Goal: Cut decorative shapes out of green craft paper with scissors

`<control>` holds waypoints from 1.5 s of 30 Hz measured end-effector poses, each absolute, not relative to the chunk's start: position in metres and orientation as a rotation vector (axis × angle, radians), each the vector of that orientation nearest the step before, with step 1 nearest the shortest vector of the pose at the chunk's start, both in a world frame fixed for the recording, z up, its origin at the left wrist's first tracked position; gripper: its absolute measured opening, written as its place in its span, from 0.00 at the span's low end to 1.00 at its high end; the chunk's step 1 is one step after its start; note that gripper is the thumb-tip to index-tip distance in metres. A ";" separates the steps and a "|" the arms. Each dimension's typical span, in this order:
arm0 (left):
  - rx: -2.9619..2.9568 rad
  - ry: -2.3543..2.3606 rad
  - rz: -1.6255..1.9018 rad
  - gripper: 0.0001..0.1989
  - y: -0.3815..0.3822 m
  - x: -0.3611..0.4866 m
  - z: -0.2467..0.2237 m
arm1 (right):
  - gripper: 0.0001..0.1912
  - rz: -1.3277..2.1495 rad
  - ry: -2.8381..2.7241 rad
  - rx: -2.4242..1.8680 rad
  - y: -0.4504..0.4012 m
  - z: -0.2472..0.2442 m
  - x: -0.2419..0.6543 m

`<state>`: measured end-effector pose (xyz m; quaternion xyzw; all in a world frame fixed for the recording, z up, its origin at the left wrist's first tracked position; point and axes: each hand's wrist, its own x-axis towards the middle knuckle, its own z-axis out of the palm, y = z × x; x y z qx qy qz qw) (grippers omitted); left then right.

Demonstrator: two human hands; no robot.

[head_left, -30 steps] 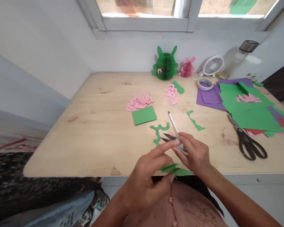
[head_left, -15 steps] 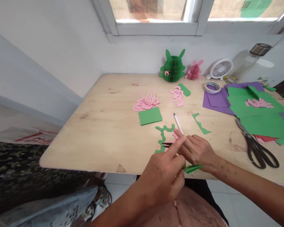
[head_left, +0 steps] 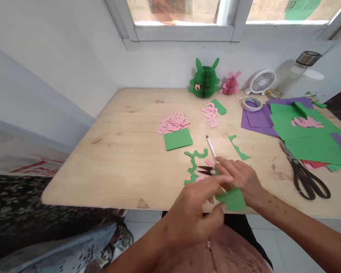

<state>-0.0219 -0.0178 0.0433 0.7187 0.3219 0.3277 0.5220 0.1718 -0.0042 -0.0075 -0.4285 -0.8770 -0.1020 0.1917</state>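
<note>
Green paper [head_left: 235, 200] has turned broadside, pinched by left hand [head_left: 198, 206]; right hand [head_left: 241, 177] overlies small scissors [head_left: 209, 172], grip unclear.

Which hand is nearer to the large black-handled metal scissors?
Right. The right hand is left of the large black-handled metal scissors, not touching them; the left hand is farther left.

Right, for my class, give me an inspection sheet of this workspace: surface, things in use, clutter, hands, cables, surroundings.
Surface: wooden table, brownish mark near front edge.
Things in use: green paper; small dark-bladed scissors.
Clutter: pink cutouts, pen, black-handled scissors, coloured sheets.
Hands: left hand holds the green paper; right hand beside the small scissors, grip unclear.
Cables: white cord by the fan.
Surroundings: wall, window behind table.
</note>
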 end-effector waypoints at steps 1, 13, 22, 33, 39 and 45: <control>1.532 0.842 0.827 0.05 -0.014 -0.023 0.042 | 0.12 -0.181 -2.382 -1.296 -0.005 -0.007 0.177; 0.662 0.885 0.749 0.09 0.016 -0.026 0.003 | 0.21 1.484 -0.848 -1.482 -0.072 -0.017 0.181; 0.599 0.947 0.825 0.09 0.014 -0.016 0.000 | 0.19 1.564 -0.868 -1.439 -0.073 -0.029 0.152; 0.604 0.960 0.803 0.09 0.012 -0.007 -0.004 | 0.21 1.511 -0.804 -1.414 -0.066 -0.035 0.144; 0.616 0.982 0.806 0.09 0.014 -0.003 -0.007 | 0.21 1.522 -0.766 -1.382 -0.062 -0.039 0.142; 0.647 0.985 0.806 0.07 0.013 -0.003 -0.005 | 0.20 1.549 -0.703 -1.391 -0.060 -0.039 0.141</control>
